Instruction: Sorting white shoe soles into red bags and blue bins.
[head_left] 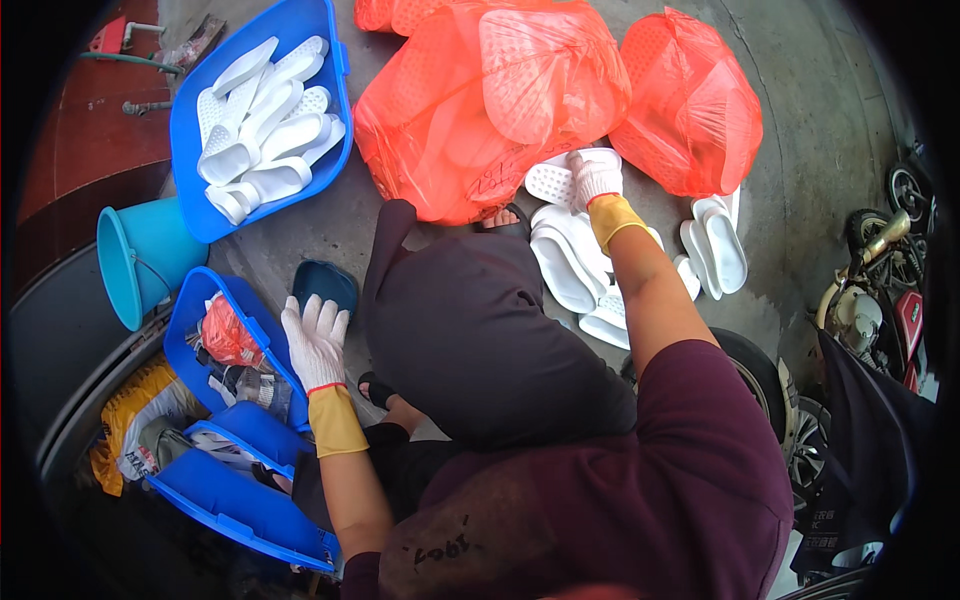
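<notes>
My right hand (593, 174), in a white glove with a yellow cuff, grips a white perforated slipper sole (552, 184) at the foot of a big orange plastic bag (490, 95). Beneath it lies a pile of white slippers (575, 262) on the concrete floor. My left hand (314, 340), gloved the same way, hovers with fingers spread and nothing in it, beside a dark blue slipper (326, 281) and a blue bin (205, 340). My knees under dark cloth (480, 330) lie between the hands.
A blue tray (190, 120) full of white slippers stands at the upper left, with a light blue bucket (145, 255) on its side below it. A second orange bag (690, 100) sits at the right, two white slippers (715, 245) beside it. More blue bins (240, 500) and parked motorbikes (880, 300) flank me.
</notes>
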